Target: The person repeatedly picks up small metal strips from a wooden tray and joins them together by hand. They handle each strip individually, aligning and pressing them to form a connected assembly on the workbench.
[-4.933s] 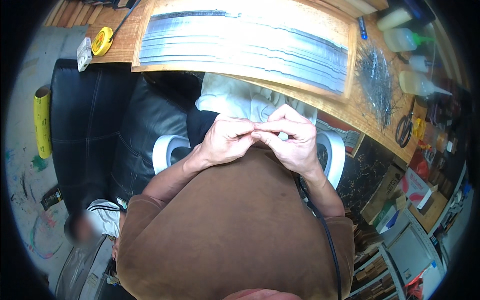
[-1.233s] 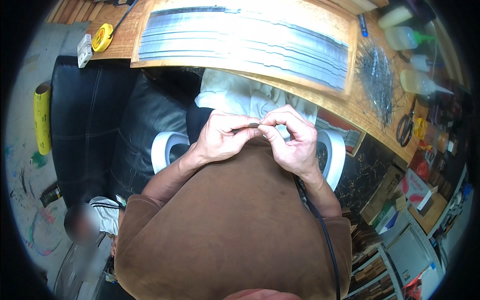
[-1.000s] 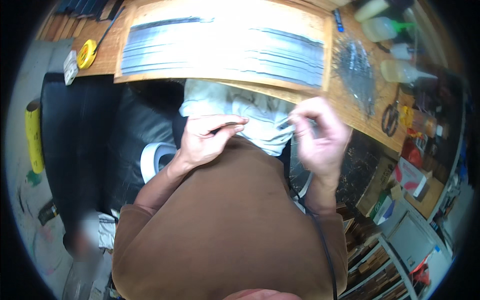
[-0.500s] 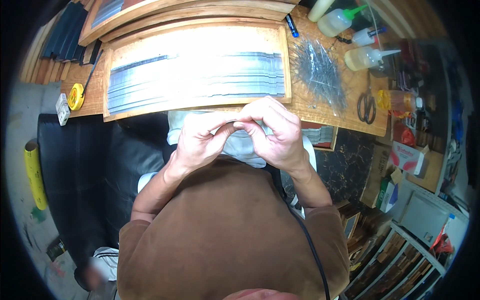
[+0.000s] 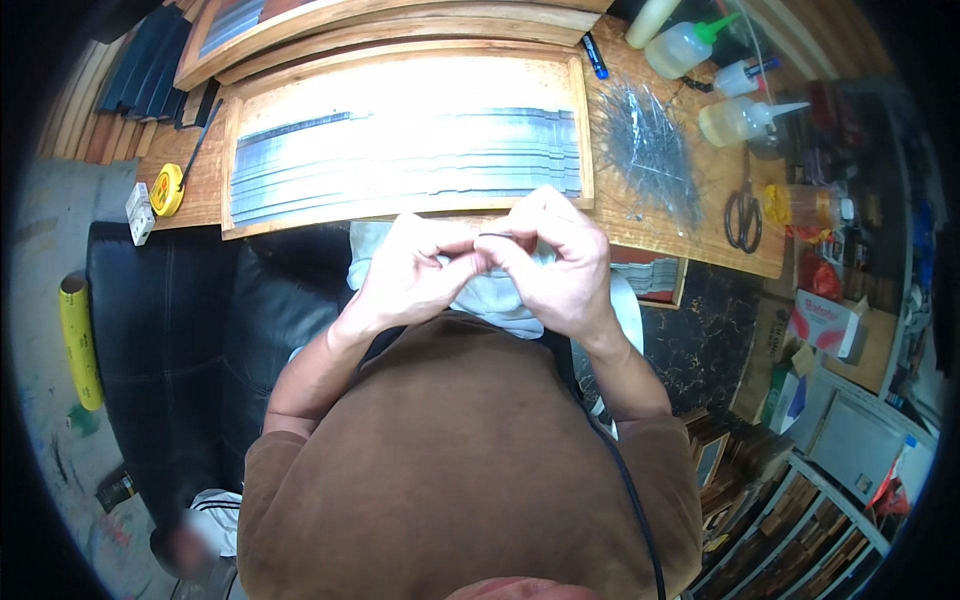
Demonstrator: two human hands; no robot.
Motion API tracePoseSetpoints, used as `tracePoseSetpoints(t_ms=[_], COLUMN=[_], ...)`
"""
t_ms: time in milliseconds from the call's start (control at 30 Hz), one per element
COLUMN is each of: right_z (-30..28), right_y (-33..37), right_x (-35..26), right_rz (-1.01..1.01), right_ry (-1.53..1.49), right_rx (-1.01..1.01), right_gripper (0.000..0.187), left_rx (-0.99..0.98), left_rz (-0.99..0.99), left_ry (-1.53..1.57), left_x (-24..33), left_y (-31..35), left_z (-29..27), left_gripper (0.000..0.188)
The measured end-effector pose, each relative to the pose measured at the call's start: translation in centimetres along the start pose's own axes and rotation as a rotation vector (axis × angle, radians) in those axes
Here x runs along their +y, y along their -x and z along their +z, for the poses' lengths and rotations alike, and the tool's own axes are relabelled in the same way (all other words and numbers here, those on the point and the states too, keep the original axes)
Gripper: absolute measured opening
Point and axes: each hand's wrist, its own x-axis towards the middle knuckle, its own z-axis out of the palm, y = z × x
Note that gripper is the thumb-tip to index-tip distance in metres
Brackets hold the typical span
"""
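In front of my chest, the fingertips of my left hand (image 5: pixel 412 278) and my right hand (image 5: pixel 562 268) meet in a pinch. Between them a short piece of a thin dark strip (image 5: pixel 496 236) shows; most of it is hidden by the fingers, so its exact kind is unclear. Just beyond my hands lies a shallow wooden frame tray (image 5: pixel 586 130) on the table. Rows of thin grey strips (image 5: pixel 552 150) fill its lower part, with bright glare across the middle. Below my hands is a pale cloth (image 5: pixel 368 245) on my lap.
Right of the tray are a heap of fine dark strips (image 5: pixel 650 150), black scissors (image 5: pixel 743 220), a blue marker (image 5: pixel 595 57) and squeeze bottles (image 5: pixel 735 122). A yellow tape measure (image 5: pixel 166 190) sits at the table's left. A black couch (image 5: pixel 165 340) stands to my left.
My hands remain pinched together, with the fingers slightly shifted; a bit of dark strip now shows more clearly at the right fingertips. The whole view has moved slightly.
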Motion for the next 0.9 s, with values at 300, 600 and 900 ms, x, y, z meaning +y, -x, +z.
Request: tracePoseSetpoints(t_ms=[300,600,900], right_z=[3.4,4.8,4.9], right_y=[4.1,5.0,3.8], right_x=[7.5,6.4,4.2], right_rz=[0.718,0.436,-0.056], right_ry=[-0.693,-0.36,-0.226], right_rx=[-0.061,0.031,-0.135], right_gripper=[0.022,0.007,0.016], left_rx=[-0.107,-0.026,0.341], left_rz=[-0.601,-0.356,0.097], left_ry=[0.636,0.188,-0.125], left_x=[-6.7,-5.8,-4.0], left_y=[1.1,2.7,7.3], left_z=[0.1,0.3,2.7], left_gripper=[0.017,0.015,0.02])
